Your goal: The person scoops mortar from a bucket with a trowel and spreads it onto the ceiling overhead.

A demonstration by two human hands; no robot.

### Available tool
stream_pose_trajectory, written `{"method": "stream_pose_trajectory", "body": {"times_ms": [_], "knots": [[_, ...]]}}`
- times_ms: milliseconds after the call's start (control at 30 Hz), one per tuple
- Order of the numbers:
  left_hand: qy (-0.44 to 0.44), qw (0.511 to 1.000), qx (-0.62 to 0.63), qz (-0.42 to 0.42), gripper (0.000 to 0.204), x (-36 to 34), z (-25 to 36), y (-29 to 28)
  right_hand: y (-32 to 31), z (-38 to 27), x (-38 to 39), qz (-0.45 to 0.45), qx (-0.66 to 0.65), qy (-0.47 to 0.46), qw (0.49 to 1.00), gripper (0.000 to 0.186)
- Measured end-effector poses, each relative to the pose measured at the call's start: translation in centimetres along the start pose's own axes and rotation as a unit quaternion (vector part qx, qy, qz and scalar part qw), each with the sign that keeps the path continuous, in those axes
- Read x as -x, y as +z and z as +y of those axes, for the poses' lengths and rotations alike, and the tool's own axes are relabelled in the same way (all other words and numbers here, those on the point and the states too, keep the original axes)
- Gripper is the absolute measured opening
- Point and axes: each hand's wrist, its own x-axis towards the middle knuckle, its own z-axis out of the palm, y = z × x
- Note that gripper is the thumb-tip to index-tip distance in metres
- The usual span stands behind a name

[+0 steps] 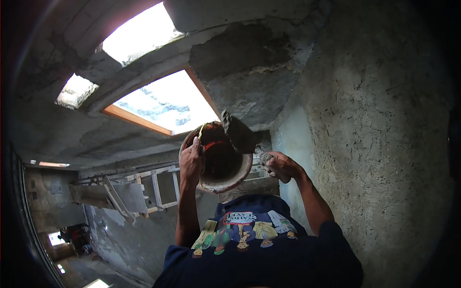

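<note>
My left hand (191,162) is closed at the left rim of a round, mortar-stained bucket (236,183), gripping it near a yellow strip that looks like its handle. The bucket is tilted so that its dark inside shows, with an orange-red streak along the inner wall. In my right hand (284,167) is the handle of a trowel (244,139), which is caked with grey mortar. The blade is raised over the bucket's right side and points up and left. A lump of mortar (228,120) sits at the blade's far end.
A wood-framed window (139,126) opens in the wall ahead, below a bright opening (141,33). Darker plaster (240,50) covers part of that wall. A rough wall (374,144) rises close on my right. Wooden framing (157,189) and boards stand lower left.
</note>
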Motion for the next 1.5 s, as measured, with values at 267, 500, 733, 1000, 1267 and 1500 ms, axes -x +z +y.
{"method": "stream_pose_trajectory", "body": {"times_ms": [267,500,733,1000,1267,1500], "knots": [[-0.035,0.998,-0.058,-0.011,0.053,0.7,1.1,-1.1,3.5,-5.0,-5.0,-0.016,-0.343,-0.322,0.882,0.024],[-0.011,0.986,-0.166,-0.002,0.049,0.7,1.0,-2.7,2.9,-13.0,-11.2,0.203,-0.381,-0.493,0.755,0.019],[-0.05,0.98,-0.194,0.0,0.053,0.8,-0.2,-4.4,0.0,-18.0,-16.2,0.457,-0.249,-0.64,0.565,0.027],[-0.14,0.981,-0.115,0.074,0.049,1.8,-0.2,-6.1,-6.3,-11.4,-31.8,0.745,0.017,-0.501,0.441,0.048],[-0.153,0.977,-0.093,0.113,0.046,1.5,-0.4,-6.4,-5.4,-6.5,-41.0,0.608,0.07,-0.393,0.687,0.052],[-0.164,0.975,-0.111,0.103,0.047,0.8,-0.9,-5.8,-9.4,-2.8,-34.3,0.516,-0.055,-0.35,0.78,0.042]]}}
